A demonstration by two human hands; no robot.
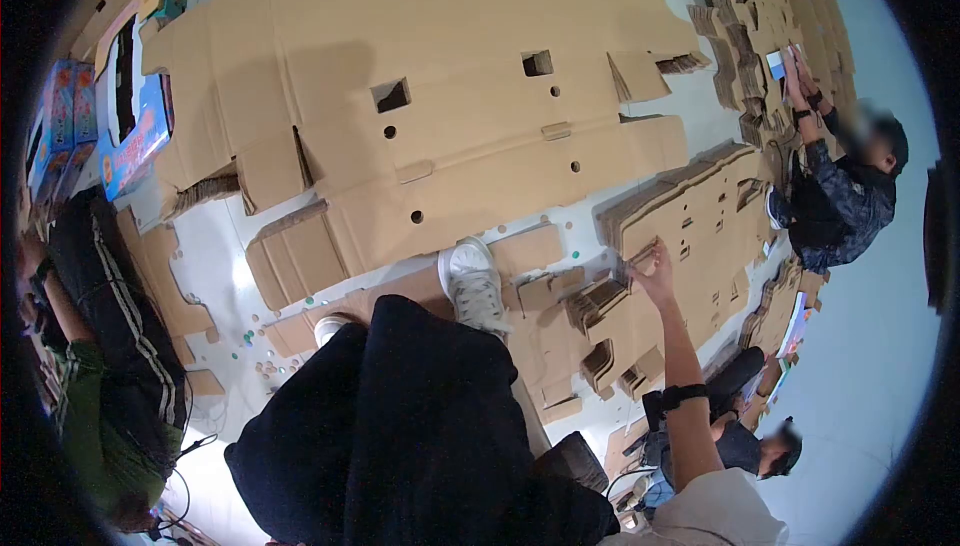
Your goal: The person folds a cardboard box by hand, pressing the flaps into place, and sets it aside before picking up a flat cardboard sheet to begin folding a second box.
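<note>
My right hand point(654, 274) reaches out to the right, its arm wearing a dark wrist strap. The fingers are bent around the near left corner of a stack of die-cut cardboard sheets point(705, 221), thumb and fingertips at the edge of a sheet. No left hand of mine shows. In front of my feet spreads a large flat cardboard sheet point(450, 56) with square cut-outs, round holes and folded flaps. My white shoe point(472, 281) stands at its near edge.
Stacked cardboard point(740, 36) lines the far right. One person point(845, 181) squats at right, another point(745, 456) sits at lower right, and a third point(100, 366) is at left. Colourful printed boxes point(140, 136) stand at left. Small round pieces point(262, 346) litter the floor.
</note>
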